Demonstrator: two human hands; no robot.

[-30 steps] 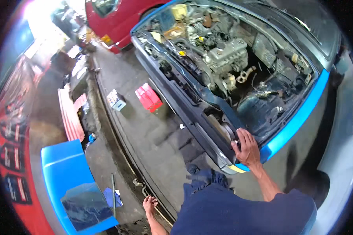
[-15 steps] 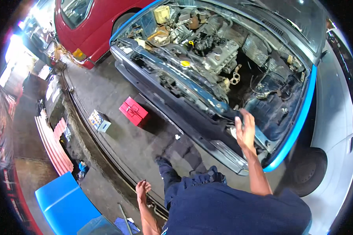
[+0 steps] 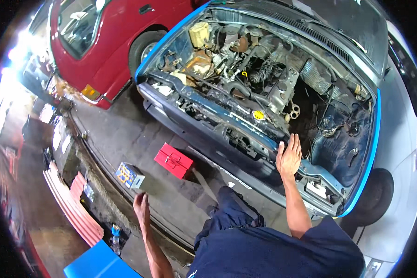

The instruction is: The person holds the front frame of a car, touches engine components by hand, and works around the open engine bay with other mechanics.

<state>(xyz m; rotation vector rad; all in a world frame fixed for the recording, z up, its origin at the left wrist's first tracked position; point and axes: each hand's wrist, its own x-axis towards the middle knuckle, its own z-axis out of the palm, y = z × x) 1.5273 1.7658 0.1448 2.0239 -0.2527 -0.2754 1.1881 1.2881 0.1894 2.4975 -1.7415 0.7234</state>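
One blue crossbar (image 3: pixel 245 127) under right grip (image 3: pixel 289 157)

Contact unclear, edges cropped

The right hand (image 3: pixel 289 160) hides part of the front rail (image 3: pixel 322 173); whether it touches the rail cannot be told. The left hand (image 3: pixel 142 209) is blurred, some fingers hidden, and its forearm (image 3: pixel 157 255) runs out at the lower edge, which also cuts the blue panel (image 3: pixel 99 263). The upper edge crops the red van (image 3: pixel 113 51); the rim cuts the pale car (image 3: pixel 389 148). Details atop the grey box (image 3: pixel 132 177) are too small to tell. Glare at left washes out its surroundings.
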